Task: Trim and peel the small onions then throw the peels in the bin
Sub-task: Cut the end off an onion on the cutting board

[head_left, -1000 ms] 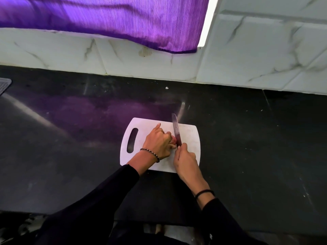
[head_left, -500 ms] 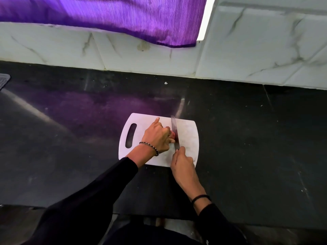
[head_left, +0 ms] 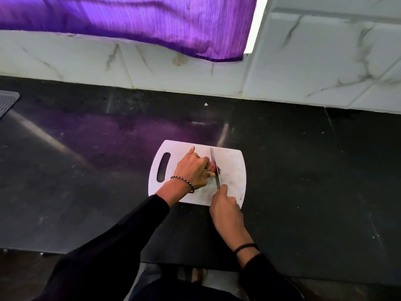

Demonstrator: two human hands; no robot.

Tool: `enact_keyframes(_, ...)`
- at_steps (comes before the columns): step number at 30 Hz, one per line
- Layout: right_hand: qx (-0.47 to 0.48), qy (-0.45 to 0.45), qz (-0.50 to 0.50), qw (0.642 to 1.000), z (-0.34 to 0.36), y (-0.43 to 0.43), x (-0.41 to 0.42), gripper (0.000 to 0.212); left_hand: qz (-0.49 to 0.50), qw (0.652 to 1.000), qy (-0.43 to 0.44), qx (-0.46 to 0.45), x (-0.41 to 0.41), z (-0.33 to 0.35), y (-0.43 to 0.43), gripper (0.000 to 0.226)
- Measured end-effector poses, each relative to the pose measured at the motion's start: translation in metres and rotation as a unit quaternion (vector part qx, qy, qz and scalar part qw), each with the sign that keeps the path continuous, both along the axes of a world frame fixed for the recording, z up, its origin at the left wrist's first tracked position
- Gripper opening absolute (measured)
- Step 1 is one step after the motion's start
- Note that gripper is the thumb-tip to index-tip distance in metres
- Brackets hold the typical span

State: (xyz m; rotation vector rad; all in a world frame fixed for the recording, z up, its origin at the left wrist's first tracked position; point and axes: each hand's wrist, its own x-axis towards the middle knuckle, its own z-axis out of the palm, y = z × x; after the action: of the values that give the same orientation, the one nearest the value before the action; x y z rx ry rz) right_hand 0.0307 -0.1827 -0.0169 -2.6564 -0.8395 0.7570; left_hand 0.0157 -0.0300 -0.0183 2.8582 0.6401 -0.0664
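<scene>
A small reddish onion (head_left: 213,166) lies on the white cutting board (head_left: 233,179), mostly covered by my left hand (head_left: 193,170), which pins it down with curled fingers. My right hand (head_left: 225,206) grips the handle of a knife (head_left: 215,168). The blade runs away from me across the onion's right end. A small dark cut-off piece (head_left: 219,170) lies just right of the blade. The rest of the onion is hidden under my fingers.
The board has a handle slot (head_left: 163,167) at its left and lies on a dark countertop (head_left: 303,170). A marble-tiled wall (head_left: 325,61) and a purple curtain (head_left: 152,25) stand behind. A grey ribbed mat (head_left: 6,102) pokes in at far left.
The knife has slid back toward me through the onion's end, and a small dark piece now lies right of the blade. My left hand keeps its hold.
</scene>
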Motion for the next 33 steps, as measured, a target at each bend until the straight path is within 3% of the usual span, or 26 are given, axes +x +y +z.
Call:
enact_keyframes(14, -0.047, -0.127, 0.064, 0.989, 0.001, -0.004, -0.007, 0.022, 0.006, 1.0, -0.012, 0.005, -0.013, -0.001, 0.0, 0.031)
enact_keyframes(19, -0.011, -0.076, 0.05, 0.996, -0.003, -0.01, 0.003, 0.024, 0.008, 0.999, -0.028, -0.014, -0.015, -0.002, -0.004, 0.041)
enact_keyframes(26, 0.136, 0.021, -0.036, 0.99, -0.002, -0.023, 0.01, 0.026, -0.016, 0.998, -0.049, -0.028, -0.018, -0.001, -0.002, 0.044)
enact_keyframes(33, 0.171, 0.064, -0.086, 0.979, 0.01, -0.03, 0.02, 0.031, -0.039, 0.993, -0.112, -0.026, -0.021, -0.006, -0.004, 0.044)
